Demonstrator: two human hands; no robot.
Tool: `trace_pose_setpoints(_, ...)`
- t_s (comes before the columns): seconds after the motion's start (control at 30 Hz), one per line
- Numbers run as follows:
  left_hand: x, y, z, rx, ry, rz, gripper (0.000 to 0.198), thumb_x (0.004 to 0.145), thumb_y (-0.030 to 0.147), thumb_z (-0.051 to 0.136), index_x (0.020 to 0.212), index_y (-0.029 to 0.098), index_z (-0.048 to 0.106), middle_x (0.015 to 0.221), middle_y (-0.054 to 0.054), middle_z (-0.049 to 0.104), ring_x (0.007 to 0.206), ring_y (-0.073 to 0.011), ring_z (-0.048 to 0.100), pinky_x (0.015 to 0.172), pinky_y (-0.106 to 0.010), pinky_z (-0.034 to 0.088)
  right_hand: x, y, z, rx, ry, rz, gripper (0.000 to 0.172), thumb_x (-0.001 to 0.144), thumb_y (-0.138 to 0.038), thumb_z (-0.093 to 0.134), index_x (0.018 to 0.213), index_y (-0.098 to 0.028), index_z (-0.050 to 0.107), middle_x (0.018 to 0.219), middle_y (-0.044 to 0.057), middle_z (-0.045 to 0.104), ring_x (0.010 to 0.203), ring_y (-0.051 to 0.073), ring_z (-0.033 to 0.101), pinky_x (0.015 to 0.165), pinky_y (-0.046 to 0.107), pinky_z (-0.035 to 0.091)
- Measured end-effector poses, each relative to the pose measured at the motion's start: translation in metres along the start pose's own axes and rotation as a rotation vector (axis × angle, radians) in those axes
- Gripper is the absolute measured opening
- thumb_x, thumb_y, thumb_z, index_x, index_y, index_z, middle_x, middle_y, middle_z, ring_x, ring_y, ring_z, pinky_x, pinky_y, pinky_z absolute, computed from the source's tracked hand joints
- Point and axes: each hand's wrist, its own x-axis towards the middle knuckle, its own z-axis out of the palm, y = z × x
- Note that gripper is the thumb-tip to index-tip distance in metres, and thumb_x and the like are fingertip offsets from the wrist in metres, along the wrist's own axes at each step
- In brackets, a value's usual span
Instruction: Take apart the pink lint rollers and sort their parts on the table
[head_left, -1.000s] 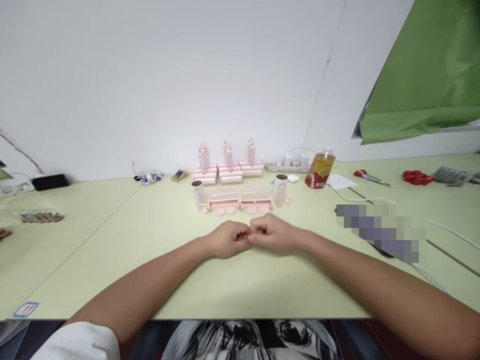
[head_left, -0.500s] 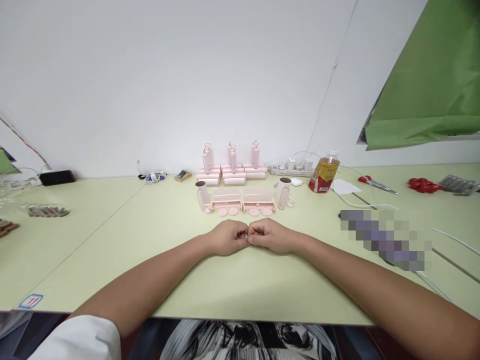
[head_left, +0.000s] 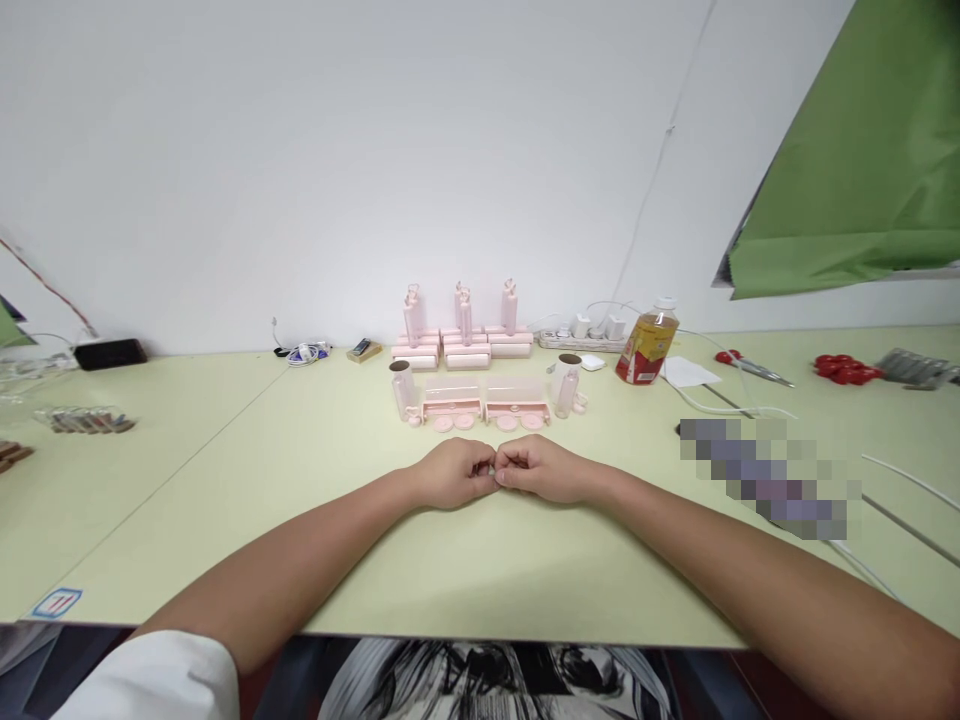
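Observation:
My left hand (head_left: 456, 473) and my right hand (head_left: 541, 470) rest on the pale green table, fingers curled and closed, their fingertips meeting in the middle. No object shows in either hand; a tiny pale spot between the fingertips is too small to tell. Just beyond lie two open pink cases (head_left: 451, 405) with clear lids, side by side, and several pink discs (head_left: 507, 424) in front. At each end stands a white roll with a brown core (head_left: 400, 378), with a clear pink cylinder (head_left: 566, 394) before it. Behind, more pink cases (head_left: 466, 357) carry upright pink cylinders (head_left: 466, 318).
To the right stand a drink bottle (head_left: 648, 342), a power strip (head_left: 581, 341) with plugs, red-handled pliers (head_left: 754, 368) and cables. A pixelated long item (head_left: 761, 480) lies beside my right forearm. At left are a black box (head_left: 110, 354) and bundled cable (head_left: 304, 354).
Both hands stay together in the same place. The whole view has shifted very slightly; nothing on the table has been moved.

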Motion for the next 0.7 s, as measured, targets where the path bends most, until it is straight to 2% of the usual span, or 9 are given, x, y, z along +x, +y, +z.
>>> trace_pose_setpoints(0.7, -0.0007, 0.0012, -0.0006, -0.008, 0.003, 0.003, 0.021, 0.082, 0.036, 0.055, 0.073, 0.018, 0.053, 0.066, 0.003, 0.052, 0.060, -0.0108, 0.045, 0.054, -0.022, 0.032, -0.0023, -0.0061, -0.0002, -0.040, 0.008, -0.015, 0.016, 0.082, -0.028, 0.056, 0.071, -0.017, 0.054, 0.060, -0.005, 0.046, 0.057, 0.010, 0.037, 0.054, 0.023, 0.030)
